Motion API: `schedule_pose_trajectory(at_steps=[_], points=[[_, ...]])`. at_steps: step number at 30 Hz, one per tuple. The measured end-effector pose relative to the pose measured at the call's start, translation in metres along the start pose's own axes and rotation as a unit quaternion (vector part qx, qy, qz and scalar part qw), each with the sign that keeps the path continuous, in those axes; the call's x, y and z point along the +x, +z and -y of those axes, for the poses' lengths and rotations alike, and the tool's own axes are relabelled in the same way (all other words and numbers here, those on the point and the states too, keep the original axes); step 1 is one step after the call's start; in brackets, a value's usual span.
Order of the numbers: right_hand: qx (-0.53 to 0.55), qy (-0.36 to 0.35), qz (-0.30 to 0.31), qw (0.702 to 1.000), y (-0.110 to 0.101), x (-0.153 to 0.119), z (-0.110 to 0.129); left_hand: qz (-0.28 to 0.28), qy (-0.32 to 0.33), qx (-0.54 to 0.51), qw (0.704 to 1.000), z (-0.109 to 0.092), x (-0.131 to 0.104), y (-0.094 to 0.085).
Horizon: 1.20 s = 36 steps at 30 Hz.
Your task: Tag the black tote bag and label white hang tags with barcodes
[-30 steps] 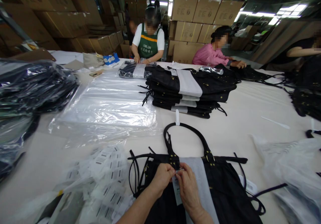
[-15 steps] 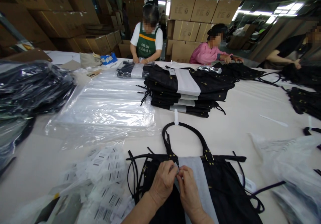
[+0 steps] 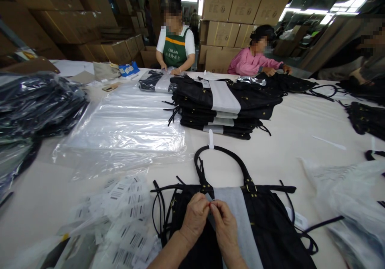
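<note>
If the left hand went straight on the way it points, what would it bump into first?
Probably the right hand, its fingertips close against the left hand, though depth is unclear.

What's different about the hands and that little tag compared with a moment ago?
The left hand has turned and closed in over the pale tag, which hung in plain view between the hands. Now it's mostly hidden, one corner poking above the fingers. Both hands, the right included, still pinch at it; no release shows. The black bag beneath stayed put.
</note>
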State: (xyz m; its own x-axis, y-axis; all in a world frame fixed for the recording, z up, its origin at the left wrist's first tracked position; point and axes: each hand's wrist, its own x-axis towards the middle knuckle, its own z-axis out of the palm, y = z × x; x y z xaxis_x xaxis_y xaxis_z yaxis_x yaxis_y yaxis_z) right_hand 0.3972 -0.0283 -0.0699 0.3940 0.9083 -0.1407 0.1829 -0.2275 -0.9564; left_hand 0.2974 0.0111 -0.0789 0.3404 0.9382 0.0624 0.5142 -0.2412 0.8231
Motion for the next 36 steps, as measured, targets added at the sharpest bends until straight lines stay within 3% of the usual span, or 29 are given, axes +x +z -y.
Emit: schedule_pose_trajectory(at_steps=[3,9,23,36], points=[[0.073,0.052,-0.019,0.996,0.001,0.0,0.003,0.021,-0.037,-0.042,0.998,-0.004,0.0,-0.01],[0.232,0.135,0.038,0.962,0.002,0.003,0.003,0.021,-0.129,-0.069,0.989,-0.004,0.001,-0.026],[0.241,0.196,0.056,0.949,0.004,0.011,-0.002,-0.019,-0.168,-0.048,0.984,-0.013,0.002,-0.021],[0.24,0.198,0.103,0.945,0.003,0.012,0.0,0.013,-0.209,-0.083,0.974,-0.013,0.004,-0.019]])
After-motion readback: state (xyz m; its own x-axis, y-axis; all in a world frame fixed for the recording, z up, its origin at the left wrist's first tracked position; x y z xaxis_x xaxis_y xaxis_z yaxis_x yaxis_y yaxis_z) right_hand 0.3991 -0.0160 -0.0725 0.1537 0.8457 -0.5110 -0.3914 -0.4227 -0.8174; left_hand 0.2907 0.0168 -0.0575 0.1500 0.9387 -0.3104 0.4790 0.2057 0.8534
